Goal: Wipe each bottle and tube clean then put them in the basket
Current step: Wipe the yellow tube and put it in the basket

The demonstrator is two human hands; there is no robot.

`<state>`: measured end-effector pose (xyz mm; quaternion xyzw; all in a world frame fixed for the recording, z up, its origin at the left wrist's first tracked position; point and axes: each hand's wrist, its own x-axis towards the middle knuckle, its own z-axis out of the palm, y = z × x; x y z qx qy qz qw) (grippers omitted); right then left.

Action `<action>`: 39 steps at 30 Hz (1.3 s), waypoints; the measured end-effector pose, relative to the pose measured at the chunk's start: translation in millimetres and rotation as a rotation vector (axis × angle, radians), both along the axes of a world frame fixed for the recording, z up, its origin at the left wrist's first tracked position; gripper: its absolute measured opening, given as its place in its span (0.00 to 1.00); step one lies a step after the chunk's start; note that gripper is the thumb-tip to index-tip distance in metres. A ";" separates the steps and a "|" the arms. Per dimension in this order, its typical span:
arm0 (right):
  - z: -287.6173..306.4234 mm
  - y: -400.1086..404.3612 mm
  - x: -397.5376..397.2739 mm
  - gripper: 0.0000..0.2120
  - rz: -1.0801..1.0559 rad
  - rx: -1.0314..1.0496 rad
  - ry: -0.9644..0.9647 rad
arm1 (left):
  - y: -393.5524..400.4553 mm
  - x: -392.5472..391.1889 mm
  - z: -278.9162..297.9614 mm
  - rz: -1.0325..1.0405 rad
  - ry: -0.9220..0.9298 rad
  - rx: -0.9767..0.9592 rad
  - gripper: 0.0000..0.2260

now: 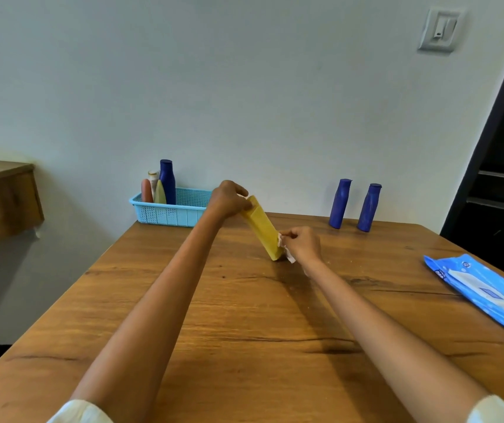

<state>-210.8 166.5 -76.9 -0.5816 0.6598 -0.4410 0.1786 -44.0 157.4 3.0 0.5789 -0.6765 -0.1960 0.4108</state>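
A yellow tube (262,229) leans tilted over the wooden table, its lower end on the tabletop. My left hand (229,199) grips its upper end. My right hand (302,243) pinches a white wipe (287,254) against the tube's lower end. A light blue basket (168,212) stands at the table's far left corner, holding a blue bottle (167,181), an orange tube (146,191), a pale yellow tube (159,193) and a white tube (152,178). Two more blue bottles (340,203) (369,207) stand upright at the far right of the table.
A blue pack of wet wipes (482,291) lies near the table's right edge. A wooden shelf (0,203) juts out at the left, apart from the table. The wall runs close behind the table; a dark shelf unit (501,190) stands at the right.
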 end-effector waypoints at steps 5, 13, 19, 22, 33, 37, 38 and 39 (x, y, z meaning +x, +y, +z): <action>34.1 -1.5 15.3 0.09 0.080 -0.122 -0.066 | 0.8 -10.3 3.7 -0.026 -0.107 -0.105 0.15; 7.9 0.4 17.5 0.09 0.084 -0.233 -0.210 | 2.5 -8.4 5.5 -0.061 -0.211 -0.151 0.15; 12.9 -8.0 4.3 0.10 0.057 0.002 -0.136 | -0.8 -14.3 -0.6 -0.097 -0.231 -0.183 0.16; 33.0 -6.6 17.8 0.12 0.133 -0.102 -0.187 | 0.8 -21.4 -4.6 -0.073 -0.231 -0.257 0.18; 4.1 3.0 16.1 0.12 0.086 0.006 -0.405 | 3.6 -19.6 -3.4 -0.173 -0.269 -0.159 0.18; 22.4 -2.4 25.2 0.11 0.132 -0.068 -0.469 | 0.4 -17.5 -5.1 -0.165 -0.342 -0.198 0.18; 29.0 -2.7 28.9 0.11 0.162 -0.116 -0.502 | -0.1 -16.1 -5.7 -0.158 -0.348 -0.207 0.18; 33.4 -2.3 32.5 0.11 0.193 -0.170 -0.530 | -0.4 -14.3 -6.1 -0.154 -0.349 -0.215 0.17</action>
